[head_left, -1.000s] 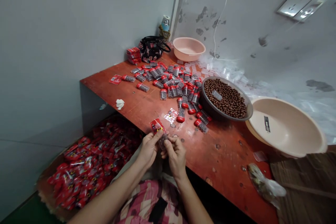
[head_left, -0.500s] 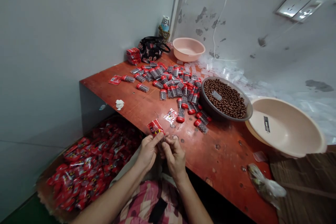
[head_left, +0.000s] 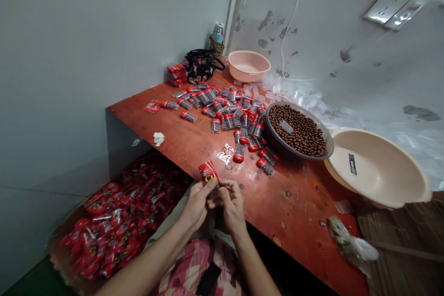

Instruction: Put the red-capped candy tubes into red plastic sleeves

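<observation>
Two hands met at one red packet (head_left: 207,171), just in front of the near edge of the table (head_left: 263,201) and above the lap. The left hand (head_left: 194,204) was clamped on the packet, thumb laid along its printed face and fingers curled beneath. The right hand (head_left: 234,206) was closed at the packet's lower end, thumb and forefinger bent inward; the exact contact was hidden by the fingers. The printed end projected clear, angled up and away from the body. This grip probably steadied the packet on one side and left the right fingertips free for fine work on the other.

Both forearms rose from the lower edge of the view and converged, the left on the longer diagonal, the right more steeply. The wrists were kept low, presumably to limit reach.

Beyond the hands, a clear packet with red print (head_left: 226,153) lay flat on the table, beside the red-capped jars (head_left: 215,125). The jars were heaped loosely, likely for easy picking. To their right, a grey bowl (head_left: 281,148) held brown balls (head_left: 301,136), with a small clear container (head_left: 286,126) resting on top. Below the table, left of the lap, many filled red packs (head_left: 114,226) lay piled, apparently within easy reach.
</observation>
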A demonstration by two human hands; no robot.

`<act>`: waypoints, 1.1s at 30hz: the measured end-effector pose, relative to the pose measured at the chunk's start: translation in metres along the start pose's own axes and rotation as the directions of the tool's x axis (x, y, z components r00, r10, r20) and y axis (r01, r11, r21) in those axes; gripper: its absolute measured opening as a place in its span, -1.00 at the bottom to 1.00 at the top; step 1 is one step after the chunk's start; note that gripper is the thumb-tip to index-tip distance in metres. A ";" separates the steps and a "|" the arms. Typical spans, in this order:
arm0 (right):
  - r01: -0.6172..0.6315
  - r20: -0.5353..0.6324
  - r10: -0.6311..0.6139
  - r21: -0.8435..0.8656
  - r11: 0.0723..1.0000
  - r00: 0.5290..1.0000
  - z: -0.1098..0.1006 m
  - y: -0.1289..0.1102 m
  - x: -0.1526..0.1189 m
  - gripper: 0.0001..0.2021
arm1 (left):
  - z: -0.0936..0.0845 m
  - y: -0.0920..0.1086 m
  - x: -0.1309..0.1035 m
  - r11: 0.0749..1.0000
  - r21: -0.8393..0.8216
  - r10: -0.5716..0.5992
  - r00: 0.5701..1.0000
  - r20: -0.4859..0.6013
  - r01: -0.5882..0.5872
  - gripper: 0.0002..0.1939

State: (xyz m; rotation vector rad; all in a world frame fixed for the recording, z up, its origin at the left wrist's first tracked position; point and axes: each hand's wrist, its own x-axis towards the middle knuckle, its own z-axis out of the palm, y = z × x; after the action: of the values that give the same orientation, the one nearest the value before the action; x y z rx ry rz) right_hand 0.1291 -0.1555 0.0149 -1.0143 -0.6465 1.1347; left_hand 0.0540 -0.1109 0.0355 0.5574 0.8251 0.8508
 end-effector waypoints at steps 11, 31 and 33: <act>0.004 -0.042 -0.004 0.020 1.000 0.999 0.005 0.011 0.005 -0.81 | -0.008 -0.001 -0.004 0.999 -0.046 0.025 1.000 0.002 -0.025 -0.83; -0.117 0.024 0.120 -0.087 0.989 0.993 -0.004 0.007 0.005 -0.82 | -0.041 0.032 0.033 0.128 0.851 0.521 0.765 0.379 -0.509 -0.63; -0.113 0.026 0.116 -0.115 0.987 0.993 -0.005 0.005 0.004 -0.82 | -0.018 0.031 0.064 -0.076 0.819 0.456 0.711 0.536 -0.569 -0.59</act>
State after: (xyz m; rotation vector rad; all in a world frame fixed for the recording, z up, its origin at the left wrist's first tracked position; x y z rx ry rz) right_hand 0.1328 -0.1531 0.0078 -1.1437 -0.6917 1.2277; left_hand 0.0512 -0.0390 0.0212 2.2878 1.0268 0.8613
